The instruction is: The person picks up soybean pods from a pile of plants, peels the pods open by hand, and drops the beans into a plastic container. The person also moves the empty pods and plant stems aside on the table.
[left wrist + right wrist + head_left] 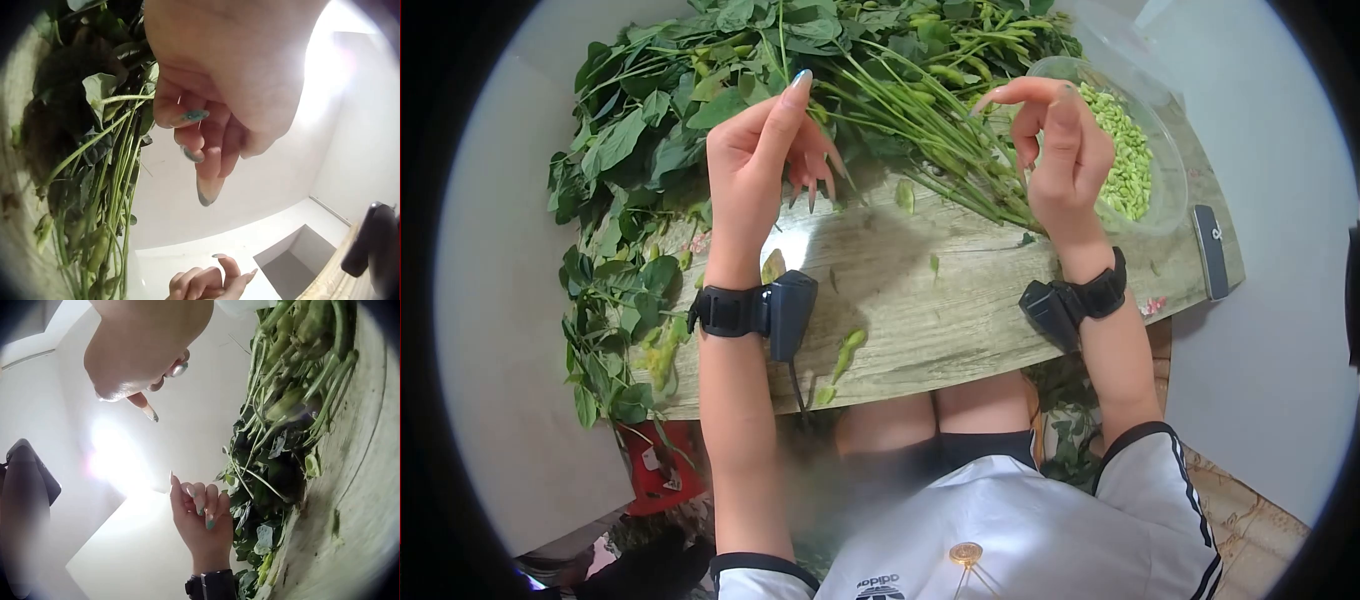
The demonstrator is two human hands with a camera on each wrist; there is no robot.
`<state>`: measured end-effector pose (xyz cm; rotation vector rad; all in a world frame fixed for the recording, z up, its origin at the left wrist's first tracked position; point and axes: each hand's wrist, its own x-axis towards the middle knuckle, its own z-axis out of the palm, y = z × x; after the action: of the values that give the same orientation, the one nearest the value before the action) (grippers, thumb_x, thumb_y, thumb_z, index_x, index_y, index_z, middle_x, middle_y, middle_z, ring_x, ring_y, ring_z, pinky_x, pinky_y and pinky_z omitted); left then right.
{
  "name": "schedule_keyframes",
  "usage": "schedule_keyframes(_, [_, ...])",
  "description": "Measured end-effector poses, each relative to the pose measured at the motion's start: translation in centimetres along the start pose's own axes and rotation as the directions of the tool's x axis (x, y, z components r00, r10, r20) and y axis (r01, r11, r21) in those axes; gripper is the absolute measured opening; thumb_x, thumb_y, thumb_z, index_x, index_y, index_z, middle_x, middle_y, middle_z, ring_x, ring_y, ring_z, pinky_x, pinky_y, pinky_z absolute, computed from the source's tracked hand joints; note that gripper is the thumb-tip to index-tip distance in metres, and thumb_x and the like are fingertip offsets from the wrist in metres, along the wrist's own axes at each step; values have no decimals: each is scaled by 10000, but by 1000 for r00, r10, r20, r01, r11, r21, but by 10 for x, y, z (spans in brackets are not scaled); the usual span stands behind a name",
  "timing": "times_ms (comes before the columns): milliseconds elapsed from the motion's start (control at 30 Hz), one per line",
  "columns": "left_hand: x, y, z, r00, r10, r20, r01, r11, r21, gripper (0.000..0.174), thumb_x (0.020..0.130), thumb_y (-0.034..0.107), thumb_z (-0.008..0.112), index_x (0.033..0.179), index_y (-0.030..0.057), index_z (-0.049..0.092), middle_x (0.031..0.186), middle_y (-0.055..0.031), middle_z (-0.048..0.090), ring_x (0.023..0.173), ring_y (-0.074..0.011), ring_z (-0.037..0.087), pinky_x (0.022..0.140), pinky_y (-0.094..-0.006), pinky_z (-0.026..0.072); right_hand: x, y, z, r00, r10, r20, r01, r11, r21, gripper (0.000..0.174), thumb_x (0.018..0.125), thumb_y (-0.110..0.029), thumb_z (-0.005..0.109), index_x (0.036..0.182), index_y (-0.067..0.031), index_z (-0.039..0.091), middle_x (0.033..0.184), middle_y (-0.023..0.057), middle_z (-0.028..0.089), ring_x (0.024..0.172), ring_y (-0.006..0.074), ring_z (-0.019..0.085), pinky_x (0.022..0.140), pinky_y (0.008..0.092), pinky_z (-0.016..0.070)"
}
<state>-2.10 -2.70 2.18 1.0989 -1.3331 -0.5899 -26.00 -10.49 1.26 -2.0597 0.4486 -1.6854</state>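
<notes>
My left hand is raised over the table with nothing in it, fingers hanging loosely bent and the thumb pointing up. Level with it on the other side, my right hand is also without any object; its index finger reaches inward while the others curl softly. Between and beyond the hands lies a bundle of green bean stalks with pods on them. In the left wrist view the stalks hang beside the left hand. Shelled green beans fill part of a clear plastic bowl just past the right hand.
Leafy bean plants are heaped along the far and left sides of the wood-patterned table. Loose pods lie near its front edge. A dark phone-like slab rests at the right edge. Below, at left, stands a red container.
</notes>
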Motion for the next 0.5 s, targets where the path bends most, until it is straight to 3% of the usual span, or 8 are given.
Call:
schedule_keyframes(67, [-1, -1, 0, 1000, 14, 6, -14, 1000, 23, 440, 1019, 285, 503, 690, 16, 617, 582, -57, 606, 419, -83, 506, 395, -207, 349, -1, 0, 0, 999, -22, 31, 23, 999, -38, 404, 1051, -323, 405, 949, -60, 695, 512, -38, 407, 455, 29, 363, 443, 218, 276])
schedule_keyframes(167, [-1, -1, 1, 999, -5, -37, 3, 999, -52, 458, 993, 315, 554, 665, 20, 676, 536, -41, 615, 441, -56, 523, 420, -199, 349, -1, 2, -1, 997, -19, 73, 24, 998, -59, 399, 1047, -318, 417, 941, -60, 703, 510, -24, 403, 452, 41, 376, 444, 227, 294])
schedule_keyframes(267, [-1, -3, -2, 998, 29, 61, -25, 998, -62, 474, 993, 318, 555, 636, 26, 666, 535, -33, 609, 445, -59, 519, 433, -207, 359, -1, 2, -1, 998, -18, 57, 21, 998, -59, 401, 1046, -319, 422, 921, -65, 706, 509, -28, 394, 447, 42, 364, 444, 228, 291])
schedule_keyframes(333, [-2, -2, 1, 998, 58, 17, -57, 998, -13, 509, 1024, 273, 497, 586, 31, 592, 537, -45, 566, 419, -83, 488, 400, -210, 316, -2, 3, -2, 997, -26, 72, 32, 996, -84, 396, 1043, -318, 430, 918, -66, 708, 509, -32, 386, 447, 41, 360, 444, 230, 295])
schedule_keyframes(500, [-3, -2, 3, 999, 50, 16, -50, 999, -5, 460, 1026, 264, 494, 659, 21, 628, 565, -49, 588, 450, -74, 489, 420, -206, 332, -3, 3, -1, 996, -47, 70, 51, 996, -68, 368, 1036, -299, 452, 916, -67, 710, 507, -36, 374, 442, 42, 342, 441, 233, 289])
